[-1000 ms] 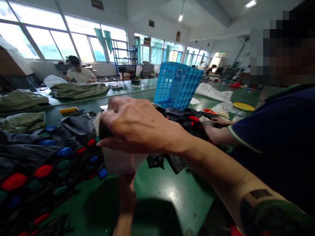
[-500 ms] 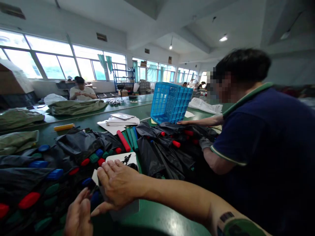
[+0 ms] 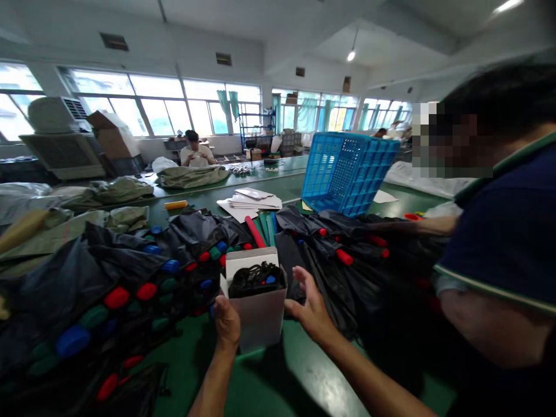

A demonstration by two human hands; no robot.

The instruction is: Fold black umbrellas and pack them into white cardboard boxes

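Note:
An upright white cardboard box (image 3: 260, 321) stands on the green table in front of me, its top flaps raised. Black cords and dark bundled stuff with a bit of blue and red fill its mouth. My left hand (image 3: 228, 324) rests along the box's left side, fingers stretched out and partly hidden. My right hand (image 3: 310, 304) is at the box's right side, open, thumb and fingers apart, its thumb close to the wall. To both sides lie black bags (image 3: 186, 231) with red, green and blue round ends showing.
A blue plastic crate (image 3: 347, 174) lies on its side beyond the bags. White flat cards (image 3: 254, 200) and a yellow tube (image 3: 175, 205) lie on the table (image 3: 299, 382). A co-worker in a dark blue shirt (image 3: 508, 231) leans in from the right; another person (image 3: 197, 153) sits far back.
My right hand has come off the box's top and moved to its right side. My left hand has moved up against the left side. The flaps now stand raised, and the view has turned left.

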